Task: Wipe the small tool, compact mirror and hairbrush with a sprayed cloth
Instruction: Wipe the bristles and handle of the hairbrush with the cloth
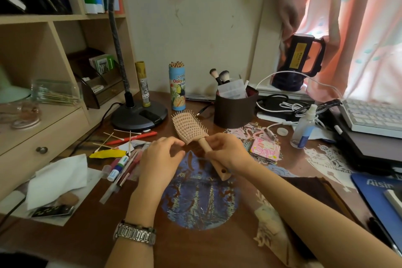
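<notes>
I see a pale pink-beige hairbrush (191, 129), a pink cartoon-print compact mirror (265, 148) to the right, a clear spray bottle (303, 127) with blue label, white cloth (57, 178) near left, and a brown tabletop (206, 243) with blue round print.

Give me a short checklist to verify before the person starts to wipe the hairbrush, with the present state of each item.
1. Hairbrush held firmly: ok, the right hand grips its handle, bristles up.
2. Left hand free to take a cloth: ok, it holds nothing and its fingers curl loosely beside the brush head.
3. Cloth in hand: not ok, the white cloth lies at the left of the desk.
4. Spray bottle within sight: ok, it stands upright on the right.
5. Cloth already sprayed: cannot tell.
6. Compact mirror out of the way: ok, it lies apart from the hands.
</notes>
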Demonstrator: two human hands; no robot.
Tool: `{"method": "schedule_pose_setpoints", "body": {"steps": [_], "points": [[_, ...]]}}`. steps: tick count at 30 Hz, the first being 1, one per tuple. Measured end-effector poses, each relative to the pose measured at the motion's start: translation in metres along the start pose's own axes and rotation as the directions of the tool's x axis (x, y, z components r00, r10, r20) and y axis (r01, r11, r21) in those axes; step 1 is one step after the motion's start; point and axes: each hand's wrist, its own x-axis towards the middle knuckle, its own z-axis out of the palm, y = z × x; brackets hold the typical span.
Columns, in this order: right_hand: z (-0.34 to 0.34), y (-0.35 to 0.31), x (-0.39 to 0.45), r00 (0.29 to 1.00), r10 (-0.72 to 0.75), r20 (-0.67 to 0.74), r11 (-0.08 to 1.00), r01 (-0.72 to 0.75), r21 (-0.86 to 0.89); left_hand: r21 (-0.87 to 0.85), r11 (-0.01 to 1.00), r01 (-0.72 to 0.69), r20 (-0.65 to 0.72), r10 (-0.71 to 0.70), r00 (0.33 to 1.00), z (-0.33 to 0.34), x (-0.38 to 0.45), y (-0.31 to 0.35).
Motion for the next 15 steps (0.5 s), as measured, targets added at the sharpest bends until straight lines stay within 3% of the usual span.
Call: {"method": "schedule_pose_setpoints", "body": {"steps": [6,15], "points": [[-0.037,0.001,-0.039,0.992,-0.046,0.121,0.997,0.053,-0.059,-0.119,0.983,-0.139,-0.06,0.132,0.989,-0.006,-0.005,0.012],[-0.077,0.024,-0.086,0.955,-0.065,0.289,0.991,0.097,-0.097,-0.194,0.899,-0.393,0.154,0.424,0.892,0.002,-0.017,0.034]]}}
